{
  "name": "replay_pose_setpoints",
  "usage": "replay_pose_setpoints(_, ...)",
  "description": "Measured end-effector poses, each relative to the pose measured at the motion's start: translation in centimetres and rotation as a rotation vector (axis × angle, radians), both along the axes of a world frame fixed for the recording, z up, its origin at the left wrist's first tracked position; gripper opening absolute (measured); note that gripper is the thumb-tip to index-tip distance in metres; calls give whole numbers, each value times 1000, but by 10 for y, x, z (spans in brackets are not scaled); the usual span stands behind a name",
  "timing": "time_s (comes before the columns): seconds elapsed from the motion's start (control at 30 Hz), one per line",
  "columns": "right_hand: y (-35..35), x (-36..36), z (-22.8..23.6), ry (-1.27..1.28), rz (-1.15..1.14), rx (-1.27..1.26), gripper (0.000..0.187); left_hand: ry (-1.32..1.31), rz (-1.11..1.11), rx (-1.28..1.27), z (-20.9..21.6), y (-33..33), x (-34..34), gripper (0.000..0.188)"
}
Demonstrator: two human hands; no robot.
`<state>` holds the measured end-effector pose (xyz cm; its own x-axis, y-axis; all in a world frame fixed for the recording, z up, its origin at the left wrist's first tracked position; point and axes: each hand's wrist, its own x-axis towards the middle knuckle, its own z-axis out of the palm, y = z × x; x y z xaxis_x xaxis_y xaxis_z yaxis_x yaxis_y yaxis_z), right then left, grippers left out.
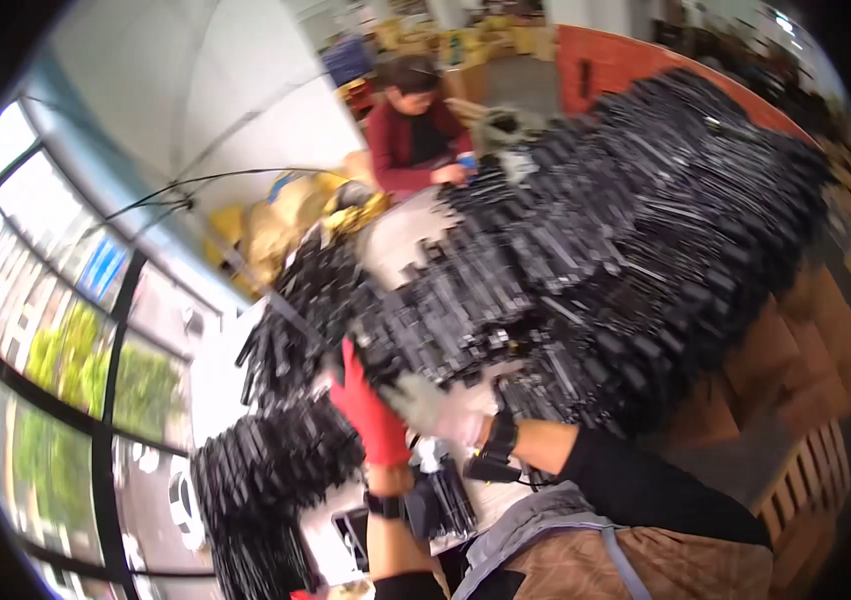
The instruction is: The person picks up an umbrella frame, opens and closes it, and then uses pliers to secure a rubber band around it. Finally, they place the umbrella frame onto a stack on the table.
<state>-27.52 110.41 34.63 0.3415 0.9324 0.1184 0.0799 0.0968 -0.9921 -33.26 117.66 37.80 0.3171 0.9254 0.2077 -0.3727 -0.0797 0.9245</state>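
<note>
Against the heaped black strips, right hand gloved, grip unclear; left hand red-gloved, closure unclear.

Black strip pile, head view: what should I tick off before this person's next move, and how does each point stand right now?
1. Right hand, in a pale glove, at the near edge of the black strip pile: ok.
2. Right hand's grip on a strip: cannot tell, blurred.
3. Left hand, apparently covered in red, against the pile: ok; what it holds: cannot tell.
4. Co-worker at the far side, well apart from both hands: ok.
5. Smaller heap apart from the main pile: ok.
</note>
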Motion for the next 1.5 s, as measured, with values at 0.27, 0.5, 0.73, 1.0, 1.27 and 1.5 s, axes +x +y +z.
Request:
replay_pose_setpoints(0.27, 0, 10, -73, -794, -195, 357, 17, -113, -43, -105, -36, -2, -7, 24)
replay_pose_setpoints(0.5, -133, 58, -50, 211, 141, -86, 23, -463, 147, -26, 3, 114, -92, 59)
replay_pose_setpoints(0.73, -211, 54, -60, 270, 113, -318, 31, -601, -432, -563, 36, 122, -30, 63)
replay_pose_setpoints(1.0, -84, 8, -27, 95, -84, -115, 40, -381, -483, -478, -17, 21, 12, 45)
replay_pose_setpoints(1.27, -41, 24, -49, 242, 52, -49, 37, -600, -394, -541, -18, 13, -45, 35)
replay_pose_setpoints(1.5, -6, 66, 52, -134, 304, -336, 44, -128, -304, -464, -53, 7, -98, 27)
